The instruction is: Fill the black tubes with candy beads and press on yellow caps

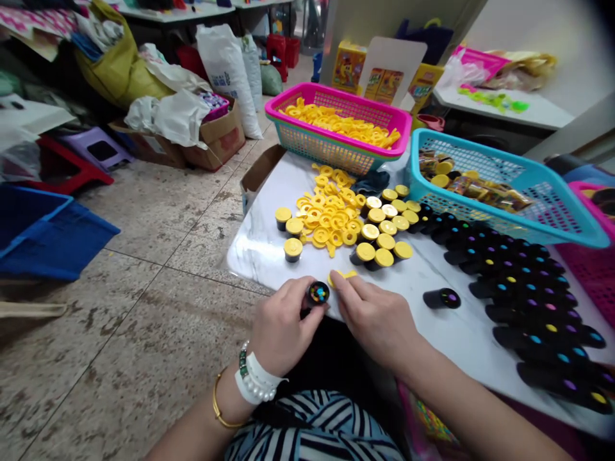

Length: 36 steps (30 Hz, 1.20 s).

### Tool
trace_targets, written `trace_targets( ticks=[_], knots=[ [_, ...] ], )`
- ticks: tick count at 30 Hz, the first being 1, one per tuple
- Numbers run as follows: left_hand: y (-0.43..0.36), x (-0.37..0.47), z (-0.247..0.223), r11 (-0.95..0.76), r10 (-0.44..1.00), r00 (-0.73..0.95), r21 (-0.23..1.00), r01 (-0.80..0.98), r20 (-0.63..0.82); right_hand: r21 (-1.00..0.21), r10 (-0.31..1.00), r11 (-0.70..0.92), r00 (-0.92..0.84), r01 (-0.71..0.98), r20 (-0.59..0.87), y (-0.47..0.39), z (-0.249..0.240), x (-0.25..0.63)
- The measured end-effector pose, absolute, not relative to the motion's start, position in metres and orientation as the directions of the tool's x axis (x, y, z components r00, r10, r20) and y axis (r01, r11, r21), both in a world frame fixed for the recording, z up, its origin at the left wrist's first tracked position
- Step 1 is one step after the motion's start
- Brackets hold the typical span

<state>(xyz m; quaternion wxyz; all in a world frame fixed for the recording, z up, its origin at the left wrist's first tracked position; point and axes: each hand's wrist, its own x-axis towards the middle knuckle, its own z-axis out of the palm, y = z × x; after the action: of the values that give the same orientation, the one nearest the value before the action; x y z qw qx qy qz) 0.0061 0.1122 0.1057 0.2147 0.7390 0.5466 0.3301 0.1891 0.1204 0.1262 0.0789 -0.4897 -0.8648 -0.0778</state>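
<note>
My left hand (283,323) is wrapped round a black cup (318,292), its open top showing small coloured pieces inside. Just to the right, my right hand (377,314) pinches a yellow ring piece (339,278) near the table's front edge. Beyond my hands lies a pile of yellow ring pieces (329,214). Black cups with yellow lids (385,241) stand to the right of the pile, and several more (293,248) stand to its left. A single black cup (442,298) lies on its side right of my right hand.
Rows of black cups (523,301) cover the table's right side. A pink basket (403,121) of yellow pieces and a blue basket (542,221) with wrapped packets stand behind. A blue crate (52,237) and cardboard box (218,137) are on the floor to the left.
</note>
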Motion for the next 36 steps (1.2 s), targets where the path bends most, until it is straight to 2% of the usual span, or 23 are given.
trace_targets(
  ticks=[3, 5, 7, 11, 14, 17, 19, 22, 25, 27, 30, 33, 36],
  knots=[
    [0.112, 0.011, 0.105, -0.317, 0.948, 0.203, 0.684, 0.657, 0.244, -0.164, 0.882, 0.452, -0.413, 0.877, 0.226, 0.108, 0.13, 0.2],
    [0.112, 0.014, 0.105, -0.318, 0.948, 0.198, 0.678, 0.663, 0.25, -0.256, 0.911, 0.387, -0.324, 0.886, 0.256, 0.109, 0.133, 0.203],
    [0.114, 0.015, 0.105, -0.315, 0.948, 0.19, 0.669, 0.673, 0.255, -0.26, 0.924, 0.343, -0.275, 0.903, 0.265, 0.114, 0.133, 0.201],
    [0.114, 0.012, 0.105, -0.296, 0.955, 0.198, 0.656, 0.694, 0.221, -0.281, 0.922, 0.381, -0.341, 0.881, 0.182, 0.117, 0.127, 0.201],
    [0.113, 0.013, 0.108, -0.28, 0.96, 0.207, 0.637, 0.718, 0.189, -0.337, 0.897, 0.437, -0.378, 0.834, 0.227, 0.11, 0.119, 0.211],
    [0.114, 0.018, 0.111, -0.29, 0.957, 0.226, 0.595, 0.75, 0.181, -0.344, 0.871, 0.479, -0.388, 0.808, 0.303, 0.106, 0.113, 0.225],
    [0.117, 0.024, 0.113, -0.314, 0.949, 0.256, 0.566, 0.762, 0.181, -0.371, 0.866, 0.473, -0.344, 0.799, 0.364, 0.105, 0.114, 0.231],
    [0.122, 0.032, 0.116, -0.363, 0.931, 0.322, 0.548, 0.753, 0.174, -0.518, 0.902, 0.373, -0.17, 0.77, 0.397, 0.105, 0.121, 0.229],
    [0.125, 0.036, 0.116, -0.391, 0.918, 0.357, 0.545, 0.741, 0.173, -0.69, 0.953, 0.273, -0.093, 0.671, 0.287, 0.107, 0.129, 0.218],
    [0.125, 0.036, 0.116, -0.391, 0.918, 0.354, 0.544, 0.743, 0.176, -0.8, 0.98, 0.201, -0.117, 0.566, 0.163, 0.11, 0.132, 0.21],
    [0.125, 0.037, 0.114, -0.39, 0.919, 0.346, 0.548, 0.74, 0.187, -0.929, 0.992, 0.0, -0.117, 0.37, -0.047, 0.115, 0.132, 0.203],
    [0.124, 0.038, 0.114, -0.401, 0.915, 0.35, 0.547, 0.735, 0.202, -0.958, 0.973, -0.208, -0.062, 0.197, -0.224, 0.119, 0.129, 0.201],
    [0.125, 0.036, 0.114, -0.413, 0.91, 0.356, 0.532, 0.739, 0.211, -0.934, 0.935, -0.35, -0.026, 0.065, -0.353, 0.123, 0.128, 0.2]
  ],
)
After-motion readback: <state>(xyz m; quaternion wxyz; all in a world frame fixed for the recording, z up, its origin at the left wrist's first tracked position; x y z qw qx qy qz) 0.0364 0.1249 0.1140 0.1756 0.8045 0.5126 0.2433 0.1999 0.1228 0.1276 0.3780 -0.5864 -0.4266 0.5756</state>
